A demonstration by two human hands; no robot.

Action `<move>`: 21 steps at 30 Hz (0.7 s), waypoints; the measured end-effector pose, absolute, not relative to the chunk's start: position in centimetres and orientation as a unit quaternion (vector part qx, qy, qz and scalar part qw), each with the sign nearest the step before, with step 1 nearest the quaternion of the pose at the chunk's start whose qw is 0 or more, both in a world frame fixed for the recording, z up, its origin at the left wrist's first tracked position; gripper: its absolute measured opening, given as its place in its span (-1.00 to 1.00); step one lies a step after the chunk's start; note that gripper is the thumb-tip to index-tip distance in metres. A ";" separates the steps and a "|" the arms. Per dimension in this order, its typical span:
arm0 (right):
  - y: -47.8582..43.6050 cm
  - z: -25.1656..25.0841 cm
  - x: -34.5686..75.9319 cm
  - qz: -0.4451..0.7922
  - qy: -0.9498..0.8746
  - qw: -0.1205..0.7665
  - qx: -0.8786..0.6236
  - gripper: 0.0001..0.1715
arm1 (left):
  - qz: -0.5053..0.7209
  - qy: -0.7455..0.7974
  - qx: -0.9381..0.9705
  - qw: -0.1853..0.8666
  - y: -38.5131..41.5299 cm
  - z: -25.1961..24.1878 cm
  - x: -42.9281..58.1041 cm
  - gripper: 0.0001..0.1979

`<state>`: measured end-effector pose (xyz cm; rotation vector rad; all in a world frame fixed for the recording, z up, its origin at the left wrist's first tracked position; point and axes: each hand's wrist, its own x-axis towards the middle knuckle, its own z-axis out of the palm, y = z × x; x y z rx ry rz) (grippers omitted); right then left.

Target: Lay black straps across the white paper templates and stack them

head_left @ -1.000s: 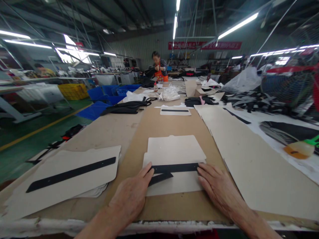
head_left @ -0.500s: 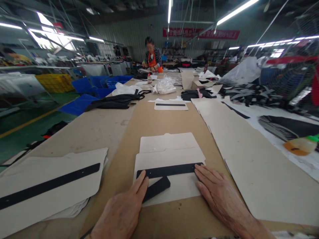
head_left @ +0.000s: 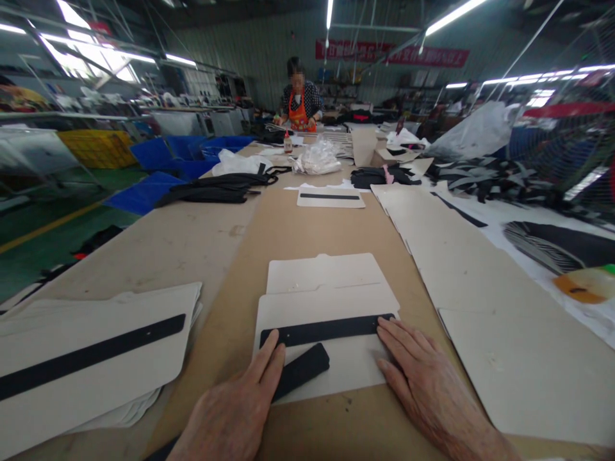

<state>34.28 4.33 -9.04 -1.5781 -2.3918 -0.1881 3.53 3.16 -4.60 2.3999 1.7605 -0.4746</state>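
A long black strip [head_left: 331, 329] lies across a pale board [head_left: 331, 299] in front of me. The fingertips of my left hand [head_left: 235, 400] rest on the strip's left end, fingers stretched out. At the other end, my right hand [head_left: 430, 378] lies flat, its fingertips touching the strip and the board. A second, shorter-looking black strip [head_left: 303, 369] sits slanted on the board's near part; its lower end runs under or beside my left hand, and I cannot tell which. Neither hand is closed round anything.
On the left is a stack of pale boards [head_left: 120, 384], its top one bearing a black strip. Large pale sheets [head_left: 480, 307] cover the right side. Farther off lie another stripped board [head_left: 331, 202], black fabric pieces [head_left: 211, 190] and a plastic bag [head_left: 317, 159]. A person [head_left: 298, 105] stands at the far end.
Both hands stay at the ends of the strip, almost unmoved. The view has shifted slightly. The far person's head and arms have changed position.
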 end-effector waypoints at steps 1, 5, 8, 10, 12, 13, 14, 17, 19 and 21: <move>4.3 -9.0 34.3 -0.067 -0.825 0.137 -0.544 -0.49 | -0.152 0.585 0.793 0.069 3.1 -4.7 3.5 -0.18; 4.3 -8.9 34.2 -0.074 -0.831 0.146 -0.532 -0.46 | -0.135 0.590 0.792 0.081 3.0 -5.0 3.3 -0.17; 4.3 -8.8 34.2 -0.079 -0.835 0.152 -0.524 -0.43 | -0.125 0.598 0.788 0.073 3.1 -4.9 3.4 -0.16; 4.4 -8.8 34.1 -0.081 -0.834 0.157 -0.522 -0.41 | -0.126 0.602 0.785 0.075 3.3 -5.0 3.4 -0.15; 4.6 -8.7 34.0 -0.077 -0.833 0.160 -0.524 -0.40 | -0.138 0.603 0.782 0.081 3.5 -5.2 3.2 -0.13; 4.7 -8.6 34.0 -0.070 -0.832 0.157 -0.527 -0.40 | -0.144 0.601 0.782 0.082 3.6 -5.5 3.1 -0.12; 4.8 -8.5 33.9 -0.062 -0.832 0.153 -0.529 -0.41 | -0.146 0.599 0.783 0.080 3.7 -5.8 2.9 -0.11; 5.0 -8.1 33.7 -0.041 -0.828 0.140 -0.542 -0.45 | -0.134 0.582 0.799 0.066 3.9 -6.6 2.4 -0.11; 5.1 -7.8 33.5 -0.036 -0.824 0.133 -0.549 -0.47 | -0.129 0.576 0.805 0.063 4.0 -6.9 2.2 -0.14; 5.1 -7.6 33.2 -0.032 -0.820 0.127 -0.557 -0.47 | -0.127 0.585 0.799 0.064 4.2 -6.7 2.4 -0.18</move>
